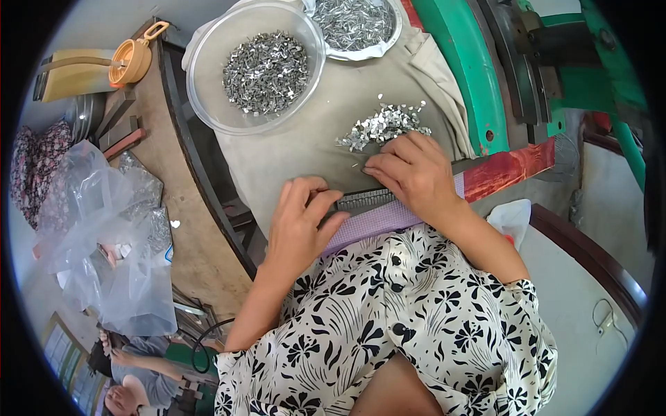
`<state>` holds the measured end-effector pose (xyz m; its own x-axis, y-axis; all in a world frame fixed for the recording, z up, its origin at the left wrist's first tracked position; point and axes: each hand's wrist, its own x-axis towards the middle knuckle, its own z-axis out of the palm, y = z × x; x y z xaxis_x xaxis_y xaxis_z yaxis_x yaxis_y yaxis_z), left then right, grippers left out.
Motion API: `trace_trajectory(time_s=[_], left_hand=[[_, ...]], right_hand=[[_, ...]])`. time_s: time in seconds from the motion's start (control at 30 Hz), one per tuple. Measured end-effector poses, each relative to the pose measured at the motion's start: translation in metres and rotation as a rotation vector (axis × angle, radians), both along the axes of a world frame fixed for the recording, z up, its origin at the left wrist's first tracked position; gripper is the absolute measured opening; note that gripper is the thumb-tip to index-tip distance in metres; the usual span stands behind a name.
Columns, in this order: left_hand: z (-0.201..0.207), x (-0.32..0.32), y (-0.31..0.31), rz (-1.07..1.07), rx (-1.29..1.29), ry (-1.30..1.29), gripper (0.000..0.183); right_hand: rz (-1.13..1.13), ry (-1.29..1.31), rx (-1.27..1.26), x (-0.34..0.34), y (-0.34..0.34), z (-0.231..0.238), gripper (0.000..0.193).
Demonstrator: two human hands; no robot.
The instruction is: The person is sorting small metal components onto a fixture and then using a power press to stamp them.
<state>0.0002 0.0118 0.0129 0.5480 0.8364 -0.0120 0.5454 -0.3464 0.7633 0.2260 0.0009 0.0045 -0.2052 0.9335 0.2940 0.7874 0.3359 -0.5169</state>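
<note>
A narrow dark metal strip (368,199) with a row of fine slots or small pieces along it lies in front of me, beside a purple woven band. My left hand (295,225) is at its left end, with thumb and forefinger on either side of that end. Above the strip, my right hand (420,173) has its thumb and fingertips pressed together; whatever is in them is too small or hidden to name. Just beyond the right hand sits a loose pile of small shiny metal pieces (381,126). The pile rests on a grey-beige cloth (291,156).
A clear plastic bowl (198,104) of small metal parts stands at the back, next to a second bowl (395,41) of thin metal pieces. Green machinery (465,69) rises at right. Plastic bags (118,256) lie on the wooden table (187,222) at left. Another person (142,378) sits far left.
</note>
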Motion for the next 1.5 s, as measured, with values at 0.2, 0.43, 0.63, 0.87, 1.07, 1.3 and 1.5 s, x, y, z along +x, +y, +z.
trace_trajectory(time_s=[0.2,0.43,0.63,0.87,1.07,1.3,1.5], left_hand=[[-0.007,-0.007,-0.005,-0.012,0.013,0.007,0.035],[-0.018,-0.006,-0.031,0.213,-0.017,-0.123,0.037],[-0.024,-0.004,-0.038,0.286,-0.017,-0.19,0.033],[-0.023,-0.004,-0.038,0.302,-0.055,-0.196,0.03],[-0.023,-0.003,-0.036,0.294,-0.007,-0.197,0.027],[-0.026,-0.005,-0.038,0.289,0.012,-0.207,0.025],[-0.028,-0.005,-0.038,0.288,0.026,-0.224,0.025]], right_hand=[[0.032,-0.123,0.074,-0.001,-0.005,-0.002,0.018],[0.002,-0.086,0.114,-0.012,-0.007,0.005,0.012],[-0.023,0.157,-0.176,-0.024,-0.004,0.008,0.01],[-0.032,0.172,-0.327,-0.036,-0.003,0.007,0.013],[-0.019,0.168,-0.347,-0.036,-0.004,0.008,0.013],[-0.039,0.17,-0.342,-0.037,-0.005,0.006,0.014],[-0.046,0.136,-0.336,-0.038,-0.006,0.006,0.014]])
